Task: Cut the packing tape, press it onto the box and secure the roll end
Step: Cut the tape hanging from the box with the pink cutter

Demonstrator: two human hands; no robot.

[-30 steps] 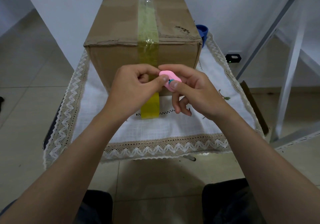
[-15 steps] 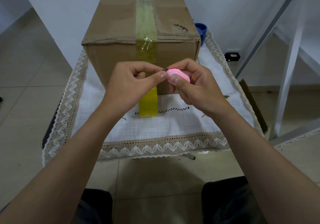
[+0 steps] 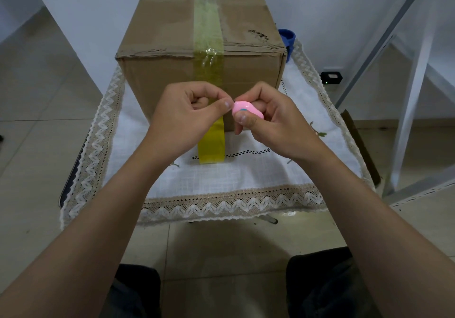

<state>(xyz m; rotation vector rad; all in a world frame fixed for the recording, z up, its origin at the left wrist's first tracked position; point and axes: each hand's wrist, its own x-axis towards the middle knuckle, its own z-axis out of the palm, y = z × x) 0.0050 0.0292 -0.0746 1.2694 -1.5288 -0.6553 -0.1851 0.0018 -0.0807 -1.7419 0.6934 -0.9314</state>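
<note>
A brown cardboard box (image 3: 160,76) stands on a white lace-edged cloth (image 3: 246,175). A yellowish strip of packing tape (image 3: 208,47) runs along its top seam and down the near face. The tape's lower part (image 3: 211,145) hangs over the cloth below my hands; the roll itself is hidden. My left hand (image 3: 182,118) pinches the tape at its right edge in front of the box. My right hand (image 3: 268,121) holds a small pink cutter (image 3: 246,110) with a teal button, its tip touching the tape edge by my left thumb.
A blue object (image 3: 288,37) peeks out behind the box's right rear corner. A small black device with a green light (image 3: 331,77) sits on the floor to the right. White metal shelf legs (image 3: 413,91) stand at the right. My knees (image 3: 322,283) are below the table edge.
Both hands rose slightly along the box face. The pink cutter shifted from left of the tape edge toward the right, and my right hand turned so its thumb is on top.
</note>
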